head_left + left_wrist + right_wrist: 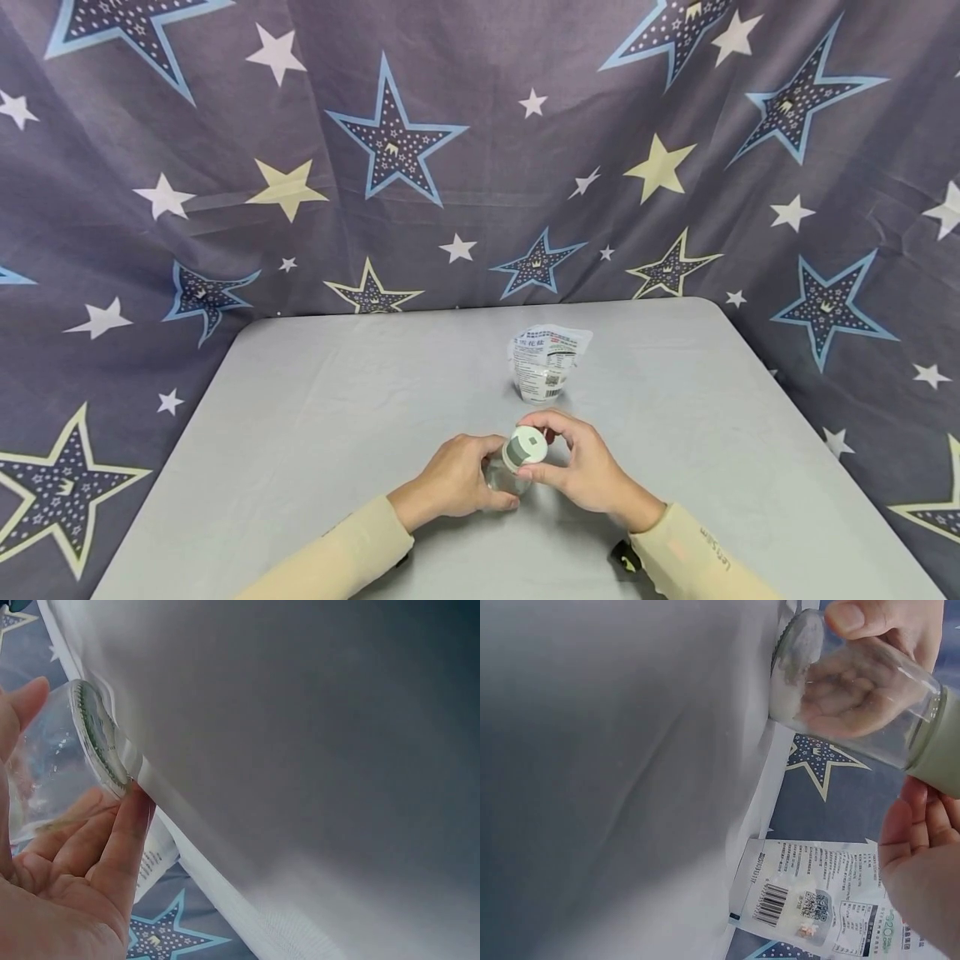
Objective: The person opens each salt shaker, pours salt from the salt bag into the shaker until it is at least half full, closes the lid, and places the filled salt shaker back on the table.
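Observation:
A clear glass jar [498, 478] with a pale green lid [529, 442] stands on the table. Round the jar's body my left hand [459, 475] holds it, thumb on the near side. Thumb and fingers of my right hand [583, 463] pinch the lid from the right. In the right wrist view, a little white material shows at the bottom of the jar [889, 742], and the lid [939, 754] sits on its neck. The left wrist view shows the jar's base [101, 739] beside the left hand [82, 877].
A white printed pouch [546, 367] stands upright just beyond the hands; its barcode side shows. The pale grey table [337, 417] extends to both sides. A dark curtain [480, 167] with stars hangs behind the table's far edge.

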`<state>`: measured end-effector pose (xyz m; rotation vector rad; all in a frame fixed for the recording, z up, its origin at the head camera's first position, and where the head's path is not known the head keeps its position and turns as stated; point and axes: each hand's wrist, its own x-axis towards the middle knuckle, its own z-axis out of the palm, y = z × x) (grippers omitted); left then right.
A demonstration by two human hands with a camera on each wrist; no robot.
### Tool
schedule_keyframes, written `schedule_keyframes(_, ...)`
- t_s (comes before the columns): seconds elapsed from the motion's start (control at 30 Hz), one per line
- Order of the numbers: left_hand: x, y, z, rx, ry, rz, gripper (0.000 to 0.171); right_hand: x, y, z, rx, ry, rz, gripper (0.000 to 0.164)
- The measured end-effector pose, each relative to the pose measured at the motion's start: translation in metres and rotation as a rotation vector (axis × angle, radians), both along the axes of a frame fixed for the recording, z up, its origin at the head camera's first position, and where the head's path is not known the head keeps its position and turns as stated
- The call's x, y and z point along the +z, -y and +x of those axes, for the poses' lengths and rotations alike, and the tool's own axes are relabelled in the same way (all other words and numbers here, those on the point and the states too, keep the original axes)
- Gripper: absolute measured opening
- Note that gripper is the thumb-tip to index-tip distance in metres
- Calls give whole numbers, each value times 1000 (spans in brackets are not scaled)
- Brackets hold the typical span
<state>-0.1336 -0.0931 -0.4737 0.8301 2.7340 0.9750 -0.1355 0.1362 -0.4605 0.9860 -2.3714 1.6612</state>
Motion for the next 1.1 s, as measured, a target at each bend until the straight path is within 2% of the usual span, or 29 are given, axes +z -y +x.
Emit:
schedule_keyframes(0.2, -1, 0, 0, -1, 1, 1, 47, 2, -2, 0, 58, 42, 0, 49)
schedule_keyframes(0.4, -1, 0, 0, -5, -1, 12, 47, -1, -3, -2, 64, 17, 13, 52)
schedule_keyframes(0.63, -2, 1, -1, -6, 3, 6, 46, -3, -1, 1, -26, -17, 37, 66)
schedule_keyframes(0.9, 0, 0, -1, 3, 10, 8, 44, -3, 5, 3, -120, -73, 43, 56)
schedule_keyframes(1.1, 0, 0, -1, -1, 15, 13, 46, -3, 7, 4, -161, -74, 35, 50)
